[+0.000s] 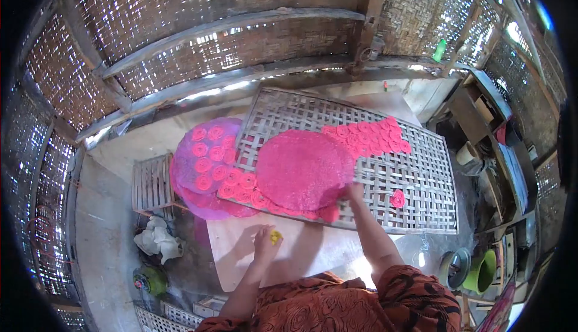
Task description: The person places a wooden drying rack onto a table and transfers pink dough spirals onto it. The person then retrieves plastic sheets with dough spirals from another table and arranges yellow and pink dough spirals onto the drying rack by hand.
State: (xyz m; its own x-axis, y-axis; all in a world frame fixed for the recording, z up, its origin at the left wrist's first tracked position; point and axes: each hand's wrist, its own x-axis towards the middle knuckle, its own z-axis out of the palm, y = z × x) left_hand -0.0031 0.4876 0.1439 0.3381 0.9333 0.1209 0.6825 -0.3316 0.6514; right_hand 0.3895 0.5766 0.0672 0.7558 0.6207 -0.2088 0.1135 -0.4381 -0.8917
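Observation:
My left hand is closed on a small yellow object above the pale tabletop. At the right lower edge of a round pink mesh sheet, my right hand grips the rim; its fingertips are partly hidden. The sheet lies over a woven bamboo rack. Pink coiled rosettes lie in rows on the rack behind the sheet, and others show at its left. One single rosette rests apart on the right.
Purple round sheets with pink rosettes lie left of the rack. A slatted wooden stand, white bags and a green container are at the left. Green and grey buckets stand at the lower right, below wooden shelves.

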